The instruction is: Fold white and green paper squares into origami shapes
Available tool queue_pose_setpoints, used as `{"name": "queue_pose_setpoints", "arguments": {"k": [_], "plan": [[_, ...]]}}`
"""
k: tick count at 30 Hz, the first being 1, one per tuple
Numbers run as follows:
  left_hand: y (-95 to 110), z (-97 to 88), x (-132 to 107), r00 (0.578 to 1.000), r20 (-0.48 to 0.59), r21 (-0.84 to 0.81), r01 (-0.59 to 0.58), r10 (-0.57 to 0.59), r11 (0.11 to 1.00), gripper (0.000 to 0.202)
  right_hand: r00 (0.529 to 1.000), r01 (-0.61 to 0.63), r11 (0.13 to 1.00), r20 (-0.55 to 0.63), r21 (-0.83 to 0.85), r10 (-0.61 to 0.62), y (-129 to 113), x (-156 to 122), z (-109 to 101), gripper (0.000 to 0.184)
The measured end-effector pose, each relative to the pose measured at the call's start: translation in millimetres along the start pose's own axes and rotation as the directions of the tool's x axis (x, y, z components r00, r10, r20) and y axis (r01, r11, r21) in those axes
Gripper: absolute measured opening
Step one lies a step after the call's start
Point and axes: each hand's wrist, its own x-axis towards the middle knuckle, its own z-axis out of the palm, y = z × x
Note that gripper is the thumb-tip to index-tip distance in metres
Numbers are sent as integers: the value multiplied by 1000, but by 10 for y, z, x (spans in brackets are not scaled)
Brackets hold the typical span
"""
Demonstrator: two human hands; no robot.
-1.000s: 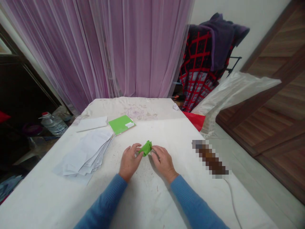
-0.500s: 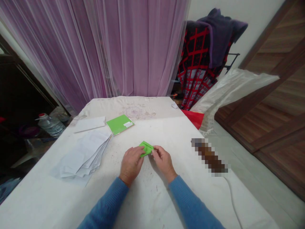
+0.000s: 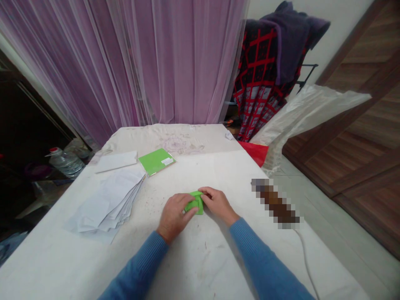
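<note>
A small folded piece of green paper [image 3: 195,203] lies on the white table [image 3: 200,258] between my two hands. My left hand [image 3: 173,216] pinches its left side, fingers curled. On the paper's upper right edge my right hand [image 3: 216,203] presses down with its fingers together. Most of the paper is covered by my fingers. Both sleeves are blue.
A fanned stack of white sheets [image 3: 106,202] lies to the left, with a white envelope [image 3: 116,161] and a pack of green paper [image 3: 156,161] behind it. A blurred brown object [image 3: 275,203] with a white cable [image 3: 304,260] sits at right. Clothes [image 3: 271,62] hang behind the table.
The green paper has come nearer to me and lies flatter on the table. My right hand has moved over its top edge; both hands have closed in on it.
</note>
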Motion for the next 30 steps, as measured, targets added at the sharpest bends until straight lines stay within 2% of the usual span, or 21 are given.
{"name": "queue_pose_setpoints", "arguments": {"k": [3,7,9,11,14,17,20,26,30], "plan": [[-101,-58,108,983,-21,-42,184,-185,982,23,993,83,987,100,-138,-70,-54,131,-116,27],[-182,-119,218,917,195,-104,371,-347,923,18,975,177,959,173,-222,-139,-131,282,-141,30],[-183,-135,232,889,252,-110,420,-384,901,15,975,193,953,150,-235,-161,-146,298,-112,34],[-178,-139,222,879,241,-86,441,-411,893,14,989,147,957,53,-250,-138,-139,255,-79,37],[-177,-129,193,884,226,-26,426,-409,905,12,996,17,957,-81,-290,-42,-109,105,-43,26],[-187,-121,168,900,212,5,389,-381,921,9,998,-54,952,-31,-302,47,-100,-48,-19,12],[-205,-126,155,913,200,20,359,-355,933,8,996,-93,950,-14,-298,93,-128,-112,0,9],[-282,-164,160,946,219,60,232,-239,971,9,1000,-20,922,3,-386,23,-160,-74,24,9],[-353,-154,188,949,221,72,214,-225,974,15,1000,16,921,25,-388,-7,-127,-42,37,14]]}}
